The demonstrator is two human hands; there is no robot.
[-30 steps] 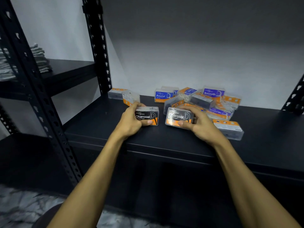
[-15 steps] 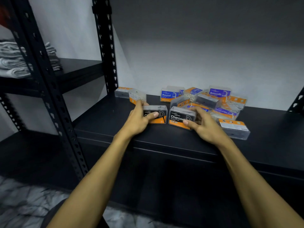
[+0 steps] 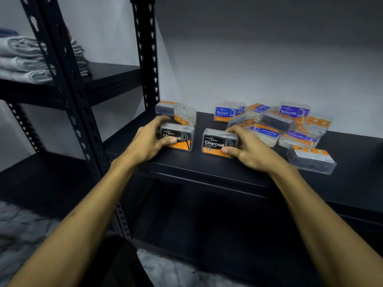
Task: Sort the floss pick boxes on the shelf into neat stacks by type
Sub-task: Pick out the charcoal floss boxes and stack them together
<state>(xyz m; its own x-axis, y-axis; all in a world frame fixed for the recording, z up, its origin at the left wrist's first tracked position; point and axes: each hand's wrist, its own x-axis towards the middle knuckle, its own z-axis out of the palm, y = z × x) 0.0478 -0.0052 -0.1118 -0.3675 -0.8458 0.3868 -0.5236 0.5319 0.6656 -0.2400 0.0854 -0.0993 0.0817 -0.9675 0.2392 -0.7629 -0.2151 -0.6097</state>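
Note:
Two black-and-orange Charcoal floss pick boxes stand upright on the black shelf (image 3: pixel 207 168), a gap between them. My left hand (image 3: pixel 145 143) grips the left Charcoal box (image 3: pixel 182 135), thumb on its front face. My right hand (image 3: pixel 250 150) grips the right Charcoal box (image 3: pixel 215 141), thumb on its lower front and fingers over its top. Behind my right hand lies a loose pile of boxes, among them a blue Round box (image 3: pixel 224 113) and a purple Smooth box (image 3: pixel 293 110).
Two boxes (image 3: pixel 176 112) sit at the shelf's back left by the black upright post (image 3: pixel 148 59). One clear box (image 3: pixel 310 159) lies flat at the front right. Folded towels (image 3: pixel 24 61) rest on a neighbouring shelf to the left. Marble-patterned floor shows below.
Both hands have kept hold of their Charcoal boxes. The left box has shifted a little left and back, widening the gap between the two. The camera has swung left.

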